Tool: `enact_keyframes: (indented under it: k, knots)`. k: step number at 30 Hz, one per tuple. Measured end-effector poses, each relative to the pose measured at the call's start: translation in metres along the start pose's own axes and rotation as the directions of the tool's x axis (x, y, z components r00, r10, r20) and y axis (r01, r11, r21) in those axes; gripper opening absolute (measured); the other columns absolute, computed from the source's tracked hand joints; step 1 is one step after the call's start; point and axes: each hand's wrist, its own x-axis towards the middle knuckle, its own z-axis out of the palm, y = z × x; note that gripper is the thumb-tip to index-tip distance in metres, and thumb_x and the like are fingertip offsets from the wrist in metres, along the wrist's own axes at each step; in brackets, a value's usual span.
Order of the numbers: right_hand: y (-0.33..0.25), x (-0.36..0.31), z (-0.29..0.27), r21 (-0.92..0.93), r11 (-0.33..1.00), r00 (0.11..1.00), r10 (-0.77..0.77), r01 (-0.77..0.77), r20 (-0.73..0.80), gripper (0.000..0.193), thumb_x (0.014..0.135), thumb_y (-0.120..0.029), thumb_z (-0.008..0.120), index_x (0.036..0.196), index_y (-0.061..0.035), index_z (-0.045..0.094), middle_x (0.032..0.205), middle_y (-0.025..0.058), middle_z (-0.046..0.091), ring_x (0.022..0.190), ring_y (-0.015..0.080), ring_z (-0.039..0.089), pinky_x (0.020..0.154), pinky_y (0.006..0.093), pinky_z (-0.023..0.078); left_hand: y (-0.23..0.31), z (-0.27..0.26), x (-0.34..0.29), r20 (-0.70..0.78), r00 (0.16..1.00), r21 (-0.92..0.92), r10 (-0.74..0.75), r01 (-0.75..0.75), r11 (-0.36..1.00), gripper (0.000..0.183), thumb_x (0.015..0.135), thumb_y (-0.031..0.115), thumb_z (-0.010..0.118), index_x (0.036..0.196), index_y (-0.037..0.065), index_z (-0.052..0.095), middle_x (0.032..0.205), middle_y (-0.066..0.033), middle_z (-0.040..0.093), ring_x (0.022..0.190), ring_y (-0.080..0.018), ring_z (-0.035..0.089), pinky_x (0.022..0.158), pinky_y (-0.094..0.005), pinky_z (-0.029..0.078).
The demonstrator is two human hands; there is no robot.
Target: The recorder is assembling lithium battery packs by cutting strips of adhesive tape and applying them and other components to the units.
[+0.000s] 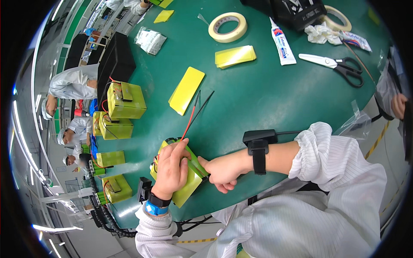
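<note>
A battery pack (187,185) with green cells and yellow-green sheet on it lies at the near edge of the table. My left hand (170,167) is closed over its top left part, fingers pressed together. My right hand (223,170) touches the pack's right side, its fingers mostly curled and fingertips against the edge. A red and black wire pair (192,116) sticks up from the pack's far end. Beyond it lies a small stack of yellow sheets (187,91). My hands hide parts of the pack.
Taped yellow battery packs (127,101) line the left side, by a black box (116,60). Farther off are more yellow sheets (235,56), a tape roll (209,28), a glue tube (282,45), scissors (335,64) and crumpled tissue (322,33). Other people sit left and right.
</note>
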Motion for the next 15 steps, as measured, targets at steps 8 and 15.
enact_keyframes:
  k: [8, 15]
  knots:
    - [-0.007, 0.001, -0.025, -0.284, 0.958, 0.995, 0.002, -0.03, -0.101, 0.039, 0.085, -0.005, 0.037, 0.116, 0.0058, 0.057, 0.071, 0.0158, 0.067, 0.053, 0.0194, 0.061, 0.044, 0.0318, 0.048, -0.002, -0.002, -0.01, 0.002, 0.999, 0.105, 0.053, -0.053, 0.993, 0.051, 0.076, -0.004, 0.057, 0.126, 0.0, 0.054, 0.097, -0.0101, 0.064, 0.102, -0.0303, 0.057, 0.098, -0.0437, 0.042]
    - [0.003, 0.008, -0.025, -0.226, 0.968, 0.97, -0.151, 0.106, -0.192, 0.042, 0.092, -0.01, 0.044, 0.132, 0.001, 0.049, 0.07, 0.0124, 0.066, 0.053, 0.0182, 0.064, 0.046, 0.0307, 0.051, 0.031, -0.025, -0.01, -0.074, 0.989, 0.361, 0.131, -0.096, 0.927, 0.045, 0.072, 0.002, 0.06, 0.117, 0.005, 0.062, 0.105, -0.0081, 0.066, 0.11, -0.0259, 0.058, 0.098, -0.0446, 0.043]
